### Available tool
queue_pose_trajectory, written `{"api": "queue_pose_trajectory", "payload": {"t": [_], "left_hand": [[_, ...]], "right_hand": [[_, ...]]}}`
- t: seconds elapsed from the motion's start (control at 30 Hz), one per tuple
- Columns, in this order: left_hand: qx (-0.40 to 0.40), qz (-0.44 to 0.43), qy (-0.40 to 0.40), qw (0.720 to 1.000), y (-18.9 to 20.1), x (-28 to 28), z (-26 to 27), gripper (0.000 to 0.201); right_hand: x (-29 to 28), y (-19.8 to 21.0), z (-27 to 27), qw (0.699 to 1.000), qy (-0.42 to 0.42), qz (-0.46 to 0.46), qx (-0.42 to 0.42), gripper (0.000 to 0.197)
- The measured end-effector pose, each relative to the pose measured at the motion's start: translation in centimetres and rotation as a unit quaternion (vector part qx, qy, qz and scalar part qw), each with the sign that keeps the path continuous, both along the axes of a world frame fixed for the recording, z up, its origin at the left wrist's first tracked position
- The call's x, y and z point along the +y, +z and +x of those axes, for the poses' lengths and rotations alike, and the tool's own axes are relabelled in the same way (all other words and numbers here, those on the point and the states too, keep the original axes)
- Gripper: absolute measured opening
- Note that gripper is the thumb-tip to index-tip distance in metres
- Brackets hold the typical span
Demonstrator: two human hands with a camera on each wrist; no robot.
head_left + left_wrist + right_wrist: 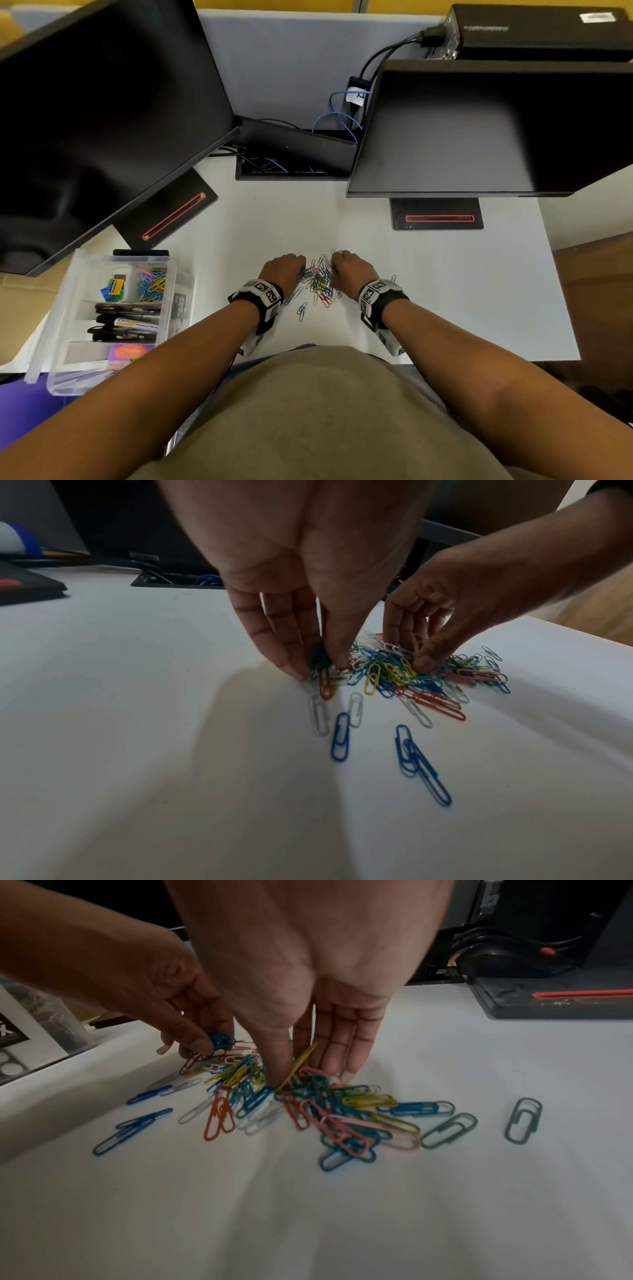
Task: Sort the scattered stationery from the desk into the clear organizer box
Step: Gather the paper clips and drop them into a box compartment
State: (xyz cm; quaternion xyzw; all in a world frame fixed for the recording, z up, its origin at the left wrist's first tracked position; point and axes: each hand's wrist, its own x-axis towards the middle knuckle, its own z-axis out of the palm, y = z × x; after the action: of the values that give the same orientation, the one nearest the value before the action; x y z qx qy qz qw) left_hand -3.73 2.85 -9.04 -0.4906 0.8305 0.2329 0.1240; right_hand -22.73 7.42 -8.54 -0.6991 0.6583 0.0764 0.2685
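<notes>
Both hands work at a heap of coloured paper clips lying on the white surface just below the centre of the head view. The left hand sits at the heap's left edge; in the right wrist view its thumb and fingers pinch a small bunch of blue clips, with a red one dangling beneath. The right hand is at the heap's right edge, fingers pointing down into the clips and the thumb closing toward them, apparently nipping a yellow clip that stands tilted up between thumb and fingers; how firm that hold is I cannot tell.

The clear organizer box stands at the lower left of the head view, well apart from the heap. Its upper right compartment already holds clips, another holds markers, so the step in hand looks like the gathering of the last loose stationery.

A few strays lie below and to the right of the heap, among them a pair of blue clips and a lone grey clip. The next move likely calls for securing a fuller bunch, then carrying it left to the clip compartment without shedding any.
</notes>
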Motion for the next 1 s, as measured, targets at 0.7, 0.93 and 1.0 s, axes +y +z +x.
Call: {"api": "queue_pose_trajectory", "payload": {"t": [0.7, 0.93, 1.0], "left_hand": [[0.050, -0.014, 0.064, 0.997, 2.3, -0.5, 1.5, 0.020], [0.073, -0.018, 0.103, 0.992, 4.0, -0.1, 2.8, 0.019], [0.082, -0.021, 0.114, 0.990, 4.5, 0.1, 3.3, 0.019]], "right_hand": [[-1.8, 2.2, -1.0, 0.988, -0.107, -0.043, -0.106, 0.009], [-2.1, 3.7, 0.2, 0.980, -0.127, -0.079, -0.130, 0.009], [-2.4, 4.3, 1.0, 0.977, -0.132, -0.087, -0.143, 0.006]]}}
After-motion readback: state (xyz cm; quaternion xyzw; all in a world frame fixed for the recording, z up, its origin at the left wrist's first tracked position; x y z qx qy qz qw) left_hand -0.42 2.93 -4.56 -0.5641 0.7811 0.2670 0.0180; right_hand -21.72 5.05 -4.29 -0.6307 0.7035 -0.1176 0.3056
